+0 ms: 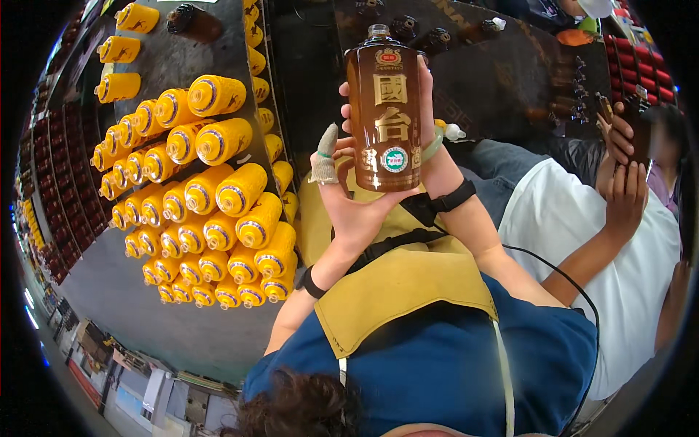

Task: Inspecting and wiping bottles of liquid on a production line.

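"Where's the brown bottle (pixel 375 116) just now?"

"Upright, in front of the person, up against the right hand (pixel 428 105). That hand is clamped around it: thumb side along the bottle's right edge, fingertips coming round from behind to its left edge."

"And the left hand (pixel 354 211)?"

"Below, at the foot of the bottle. It's spread, thumb and covered finger well apart; the thumb lies along the base, and the bottle stands above it. Some of its fingers are partly hidden at the bottle's lower left, so I can't tell how hard they press."

"Covered finger?"

"There's a pale finger cover (pixel 324 156) on it, pointing up, a little away from the glass."

"What's on the right wrist?"

"A pale green bangle (pixel 435 143), just under the hand, then a black strap (pixel 453 197) nearer the elbow."

"And around them?"

"Left of the left hand, rows of yellow bottles (pixel 244 189), necks mostly tilted toward the person. Beyond the right hand, a dark tabletop (pixel 502 84). Well off to that hand's right, a co-worker in a white shirt (pixel 575 211) has both hands raised near something dark, too unclear to name."
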Demonstrator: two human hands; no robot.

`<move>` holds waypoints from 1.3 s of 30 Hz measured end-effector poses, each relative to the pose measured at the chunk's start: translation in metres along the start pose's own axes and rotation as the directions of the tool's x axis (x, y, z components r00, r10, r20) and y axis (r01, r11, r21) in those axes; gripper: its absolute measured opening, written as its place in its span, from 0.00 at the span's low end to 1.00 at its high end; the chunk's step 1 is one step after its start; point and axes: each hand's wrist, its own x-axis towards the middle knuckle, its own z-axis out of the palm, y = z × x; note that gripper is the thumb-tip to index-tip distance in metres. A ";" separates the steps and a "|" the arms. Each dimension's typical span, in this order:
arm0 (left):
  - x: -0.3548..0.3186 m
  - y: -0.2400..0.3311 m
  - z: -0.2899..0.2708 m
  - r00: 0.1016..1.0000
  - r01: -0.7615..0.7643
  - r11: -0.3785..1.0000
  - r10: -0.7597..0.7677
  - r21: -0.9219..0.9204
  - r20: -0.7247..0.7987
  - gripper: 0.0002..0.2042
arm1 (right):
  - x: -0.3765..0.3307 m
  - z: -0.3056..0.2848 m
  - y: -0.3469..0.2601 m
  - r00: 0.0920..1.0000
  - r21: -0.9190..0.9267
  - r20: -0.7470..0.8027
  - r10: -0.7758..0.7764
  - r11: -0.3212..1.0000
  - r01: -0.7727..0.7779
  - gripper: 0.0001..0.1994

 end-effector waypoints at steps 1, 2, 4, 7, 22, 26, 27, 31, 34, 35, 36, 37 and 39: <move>-0.001 0.001 0.000 1.000 0.001 1.000 0.000 0.025 -0.015 0.59 | 0.001 0.001 0.000 1.000 -0.002 -0.003 0.008 1.000 -0.008 0.46; -0.001 0.002 0.000 1.000 -0.002 1.000 0.002 0.024 -0.019 0.59 | 0.002 0.001 0.000 1.000 -0.004 0.000 0.012 1.000 -0.012 0.46; -0.001 0.003 0.000 1.000 -0.008 0.998 0.010 0.069 -0.021 0.59 | 0.003 0.001 0.001 1.000 -0.002 0.013 0.010 1.000 -0.010 0.46; -0.002 0.002 0.004 0.999 -0.021 0.998 0.023 0.058 -0.038 0.59 | 0.002 0.005 0.000 1.000 0.021 -0.010 0.030 0.999 -0.030 0.45; 0.002 0.014 0.005 0.990 -0.104 0.981 0.118 0.163 -0.079 0.56 | 0.011 0.001 0.010 0.973 0.170 0.229 0.011 0.984 -0.051 0.48; -0.001 0.013 0.005 0.989 -0.096 0.983 0.113 0.159 -0.096 0.56 | 0.010 0.000 0.016 0.959 0.243 0.284 0.012 0.966 -0.084 0.49; 0.000 0.015 0.005 0.988 -0.104 0.977 0.123 0.185 -0.093 0.56 | 0.010 -0.003 0.017 0.954 0.265 0.301 0.008 0.960 -0.092 0.49; 0.001 0.014 0.006 0.982 -0.131 0.976 0.152 0.172 -0.112 0.56 | 0.012 -0.012 0.020 0.932 0.286 0.362 -0.002 0.952 -0.109 0.49; 0.003 0.013 0.007 0.983 -0.131 0.979 0.148 0.154 -0.109 0.56 | 0.013 -0.013 0.018 0.933 0.301 0.359 0.011 0.945 -0.127 0.48; 0.004 0.013 0.008 0.983 -0.133 0.979 0.150 0.153 -0.107 0.56 | 0.013 -0.012 0.016 0.933 0.300 0.360 0.010 0.946 -0.125 0.48; 0.005 0.013 0.009 0.986 -0.117 0.984 0.131 0.133 -0.105 0.57 | 0.013 -0.010 0.014 0.941 0.288 0.338 0.007 0.951 -0.111 0.48; 0.005 0.015 0.008 0.988 -0.101 0.988 0.114 0.118 -0.107 0.57 | 0.013 -0.007 0.014 0.947 0.279 0.321 0.008 0.955 -0.102 0.48; 0.004 0.021 0.005 0.989 -0.109 0.984 0.122 0.144 -0.085 0.58 | 0.011 0.001 0.011 0.960 0.240 0.282 0.005 0.968 -0.076 0.48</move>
